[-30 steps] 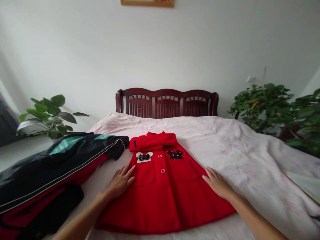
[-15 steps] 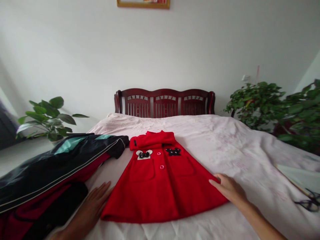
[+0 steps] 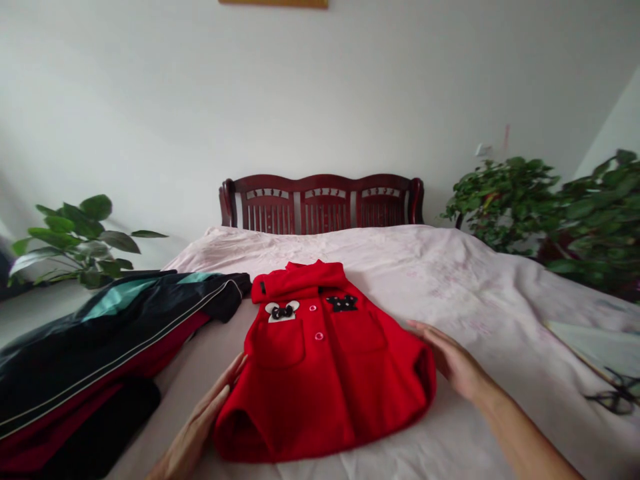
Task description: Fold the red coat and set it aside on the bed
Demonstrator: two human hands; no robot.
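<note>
A small red coat (image 3: 320,367) with pink buttons and mouse-shaped patches lies face up on the pale pink bedsheet (image 3: 480,293). Its lower side edges are pushed inward and bulge up. My left hand (image 3: 200,420) lies flat, fingers stretched out, pressed against the coat's left hem edge. My right hand (image 3: 450,360) is open with straight fingers against the coat's right edge. Neither hand holds anything.
A dark jacket with teal, white and red parts (image 3: 100,333) lies heaped on the bed's left side. A dark wooden headboard (image 3: 320,203) stands at the far end. Potted plants flank the bed at left (image 3: 75,240) and right (image 3: 540,200). Black scissors (image 3: 613,393) lie on a pale sheet at the right.
Both hands slid from the coat's front down to its lower side edges and pushed them inward, so the flared hem is now narrower and bunched. The view shifted slightly.
</note>
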